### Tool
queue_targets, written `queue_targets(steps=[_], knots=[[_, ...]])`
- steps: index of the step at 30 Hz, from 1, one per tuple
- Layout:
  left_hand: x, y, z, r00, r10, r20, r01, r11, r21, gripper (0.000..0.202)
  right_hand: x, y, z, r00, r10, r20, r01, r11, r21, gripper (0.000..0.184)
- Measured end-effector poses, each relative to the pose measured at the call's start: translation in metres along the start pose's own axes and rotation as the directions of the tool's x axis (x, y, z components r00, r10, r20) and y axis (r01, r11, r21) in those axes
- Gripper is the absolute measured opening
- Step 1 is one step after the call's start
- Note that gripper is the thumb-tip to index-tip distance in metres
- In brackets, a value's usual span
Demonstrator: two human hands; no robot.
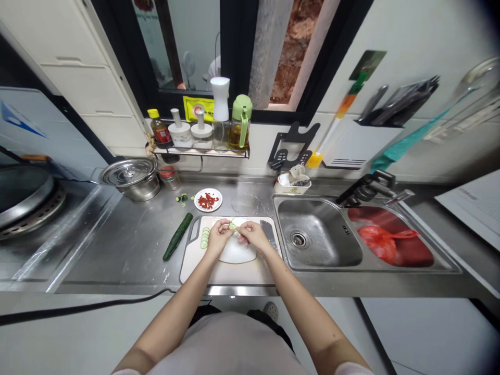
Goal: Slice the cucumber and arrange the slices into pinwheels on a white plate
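Observation:
Both my hands meet over a white plate (237, 252) that lies on the light cutting board (226, 271). My left hand (219, 233) and my right hand (251, 233) have their fingers pinched together around pale green cucumber slices (233, 225) held between them. A short stack of cucumber slices (204, 238) lies on the board left of the plate. A knife (269, 234) rests on the board's right side, just beyond my right hand. A whole dark green cucumber (178, 236) lies on the steel counter left of the board.
A small plate of red chilli pieces (208, 200) and cucumber ends (183, 198) sit behind the board. A lidded steel pot (133, 178) stands at the back left beside the stove (27, 200). The sink (318, 237) is to the right, with a red bag (380, 242) in a red basin.

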State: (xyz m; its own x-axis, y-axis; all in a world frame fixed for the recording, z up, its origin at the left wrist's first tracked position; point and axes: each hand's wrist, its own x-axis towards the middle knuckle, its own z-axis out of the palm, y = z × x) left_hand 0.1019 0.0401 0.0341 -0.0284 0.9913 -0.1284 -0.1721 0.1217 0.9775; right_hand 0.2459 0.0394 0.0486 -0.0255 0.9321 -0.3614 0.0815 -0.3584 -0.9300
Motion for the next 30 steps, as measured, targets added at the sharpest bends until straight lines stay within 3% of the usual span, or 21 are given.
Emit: queue_targets(steps=[2,5,8,10,15,21,30], knots=[[0.008,-0.009,0.001,1.000,-0.002,-0.019,0.003,0.999,0.034,0.030,0.009,0.005,-0.003,1.000,-0.024,-0.007,0.024,0.998,-0.055,0.016],[0.021,-0.022,0.001,0.998,-0.024,-0.061,0.034,0.987,0.157,0.022,0.023,0.013,-0.006,0.987,-0.156,-0.049,0.138,0.957,-0.254,0.005],[0.031,-0.031,-0.001,0.995,-0.044,-0.090,0.073,0.936,0.345,0.018,0.034,0.017,-0.009,0.952,-0.300,-0.057,0.234,0.838,-0.493,0.004],[0.035,-0.033,-0.002,0.994,-0.049,-0.102,0.091,0.880,0.466,0.018,0.039,0.018,-0.009,0.944,-0.329,-0.030,0.248,0.765,-0.594,0.008],[0.040,-0.029,-0.002,0.996,-0.052,-0.068,0.085,0.692,0.717,0.020,0.048,0.019,-0.007,0.961,-0.272,0.041,0.215,0.649,-0.729,0.013],[0.045,-0.027,0.004,0.993,-0.084,-0.088,0.118,0.499,0.858,0.020,0.060,0.023,-0.005,0.967,-0.243,0.080,0.203,0.538,-0.818,0.016],[0.055,-0.029,0.008,0.992,-0.087,-0.087,0.116,0.427,0.897,0.018,0.069,0.024,-0.002,0.976,-0.193,0.103,0.173,0.394,-0.903,0.022]])
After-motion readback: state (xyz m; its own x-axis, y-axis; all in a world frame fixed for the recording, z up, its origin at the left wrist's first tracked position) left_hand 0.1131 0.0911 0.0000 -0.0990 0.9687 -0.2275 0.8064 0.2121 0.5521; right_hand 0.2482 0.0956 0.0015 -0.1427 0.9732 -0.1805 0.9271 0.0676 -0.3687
